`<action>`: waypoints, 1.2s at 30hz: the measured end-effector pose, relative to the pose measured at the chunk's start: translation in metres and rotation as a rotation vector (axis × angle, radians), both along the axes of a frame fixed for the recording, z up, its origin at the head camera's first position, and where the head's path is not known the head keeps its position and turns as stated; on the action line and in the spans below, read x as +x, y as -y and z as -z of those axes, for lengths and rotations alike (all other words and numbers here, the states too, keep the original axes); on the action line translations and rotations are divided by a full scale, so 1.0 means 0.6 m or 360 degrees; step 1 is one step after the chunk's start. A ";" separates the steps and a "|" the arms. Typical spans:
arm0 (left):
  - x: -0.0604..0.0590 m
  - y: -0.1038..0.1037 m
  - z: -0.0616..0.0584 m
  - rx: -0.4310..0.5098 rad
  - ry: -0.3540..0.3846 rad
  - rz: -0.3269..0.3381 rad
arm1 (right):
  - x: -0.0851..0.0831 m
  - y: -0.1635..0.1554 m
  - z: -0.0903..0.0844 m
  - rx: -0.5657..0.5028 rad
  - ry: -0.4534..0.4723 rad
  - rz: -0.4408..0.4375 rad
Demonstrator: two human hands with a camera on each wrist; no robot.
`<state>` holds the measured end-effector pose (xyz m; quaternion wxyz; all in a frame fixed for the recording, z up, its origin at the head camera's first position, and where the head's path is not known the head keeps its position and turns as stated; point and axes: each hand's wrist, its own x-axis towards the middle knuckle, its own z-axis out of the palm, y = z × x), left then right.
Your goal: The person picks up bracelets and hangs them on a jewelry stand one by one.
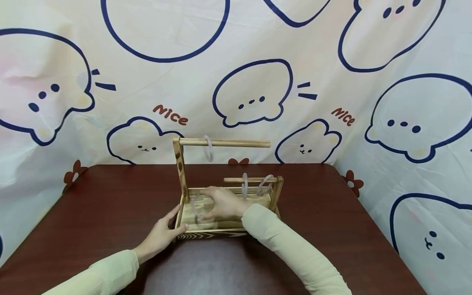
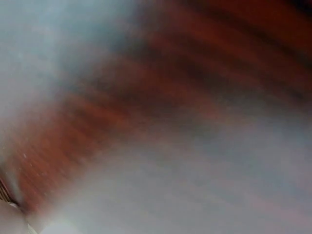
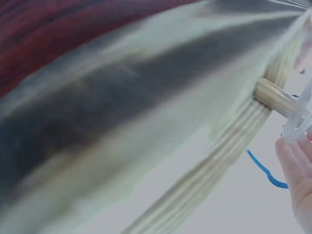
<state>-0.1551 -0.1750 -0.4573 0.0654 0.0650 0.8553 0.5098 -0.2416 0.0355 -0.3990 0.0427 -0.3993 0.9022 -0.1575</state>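
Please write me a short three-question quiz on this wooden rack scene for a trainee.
1. True or false: the upper rod carries one ring.
2. How many rings hang on the lower rod? A) none B) two C) four
3. Which hand rests on the front left corner of the tray, outside it?

Key
1. True.
2. B: two rings hang there, side by side.
3. The left hand; the right hand reaches into the tray, at a clear ring lying there. Whether it grips that ring cannot be told.
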 end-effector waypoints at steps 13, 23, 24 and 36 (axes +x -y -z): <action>-0.003 -0.002 0.000 -0.0062 -0.0010 -0.0070 | 0.016 0.000 -0.044 -0.0092 -0.0066 0.0010; 0.000 -0.002 0.000 -0.0006 0.0049 -0.0063 | 0.025 0.002 -0.055 -0.0186 -0.0075 -0.0059; 0.000 -0.002 0.000 -0.0025 0.0028 -0.0061 | 0.026 0.001 -0.056 -0.0191 -0.0078 -0.0067; 0.000 -0.003 0.002 -0.0068 -0.0041 -0.0050 | 0.048 -0.013 -0.091 -0.0473 -0.0143 -0.0128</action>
